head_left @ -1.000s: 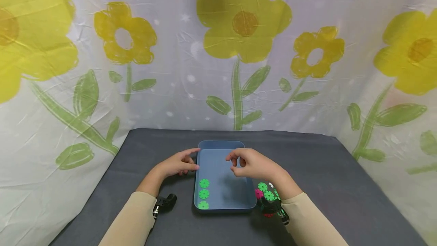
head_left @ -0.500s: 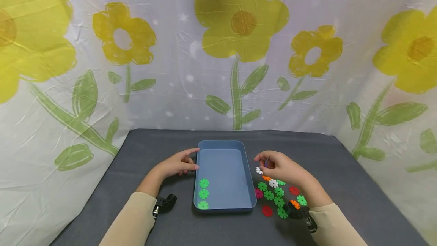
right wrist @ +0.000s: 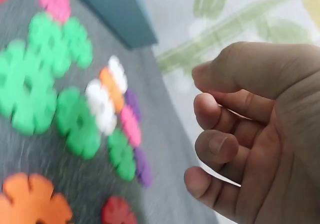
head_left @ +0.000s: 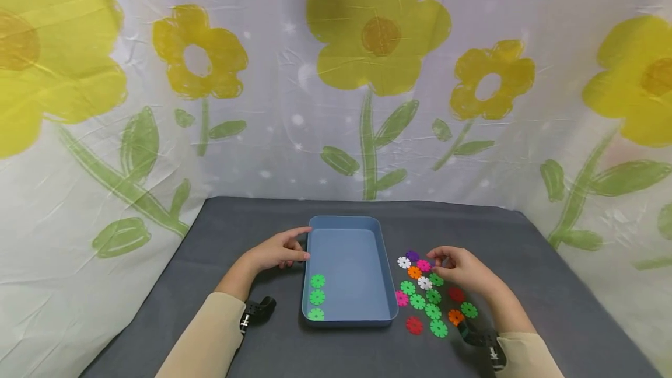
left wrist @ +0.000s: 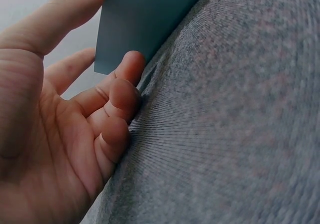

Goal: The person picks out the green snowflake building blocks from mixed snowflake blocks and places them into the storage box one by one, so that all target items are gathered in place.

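Observation:
A blue rectangular tray lies on the dark cloth. Three green notched plastic discs form a column along its near left side. My left hand touches the tray's left side with forefinger and thumb; its other fingers curl loosely against the cloth in the left wrist view. My right hand hovers over the far right of a loose group of notched discs, its fingers loosely bent and nothing between them. Nearest to it are a pink disc, a purple disc and a green disc.
Right of the tray spread several more discs: white, orange, red and green. Grey cloth covers the table. Behind it hangs a flower-printed curtain.
My right hand has moved right, from above the tray to beyond the disc group, uncovering purple and pink discs. My left hand has stayed at the tray's side.

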The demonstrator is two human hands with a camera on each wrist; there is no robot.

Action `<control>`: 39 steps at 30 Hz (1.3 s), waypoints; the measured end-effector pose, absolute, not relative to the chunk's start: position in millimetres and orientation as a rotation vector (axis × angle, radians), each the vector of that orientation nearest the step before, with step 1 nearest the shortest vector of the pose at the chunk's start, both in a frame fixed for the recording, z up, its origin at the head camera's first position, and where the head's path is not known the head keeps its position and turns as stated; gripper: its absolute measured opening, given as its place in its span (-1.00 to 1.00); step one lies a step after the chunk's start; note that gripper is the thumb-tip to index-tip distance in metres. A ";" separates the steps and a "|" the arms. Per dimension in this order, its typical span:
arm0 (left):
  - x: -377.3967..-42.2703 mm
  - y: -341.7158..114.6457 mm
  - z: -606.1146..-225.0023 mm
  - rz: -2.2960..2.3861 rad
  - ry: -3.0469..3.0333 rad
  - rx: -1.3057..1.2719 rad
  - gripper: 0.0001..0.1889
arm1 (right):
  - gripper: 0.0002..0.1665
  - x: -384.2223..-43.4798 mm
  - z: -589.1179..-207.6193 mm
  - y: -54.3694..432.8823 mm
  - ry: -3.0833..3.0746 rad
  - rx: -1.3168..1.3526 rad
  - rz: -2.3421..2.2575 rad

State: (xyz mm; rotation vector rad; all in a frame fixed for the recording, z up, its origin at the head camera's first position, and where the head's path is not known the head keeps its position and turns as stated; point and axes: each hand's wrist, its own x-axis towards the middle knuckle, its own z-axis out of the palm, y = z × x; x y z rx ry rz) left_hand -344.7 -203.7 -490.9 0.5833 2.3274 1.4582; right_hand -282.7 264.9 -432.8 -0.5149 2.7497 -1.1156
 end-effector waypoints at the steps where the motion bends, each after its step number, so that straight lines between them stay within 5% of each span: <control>1: -344.6 -203.0 -491.2 1.458 2.328 0.584 -0.15 | -0.69 -282.4 -435.0 267.1 2.743 -0.508 -1.118; 39: -339.1 -206.0 -483.9 1.475 2.308 0.553 -0.12 | -0.71 -282.5 -468.2 279.6 2.833 -0.324 -0.969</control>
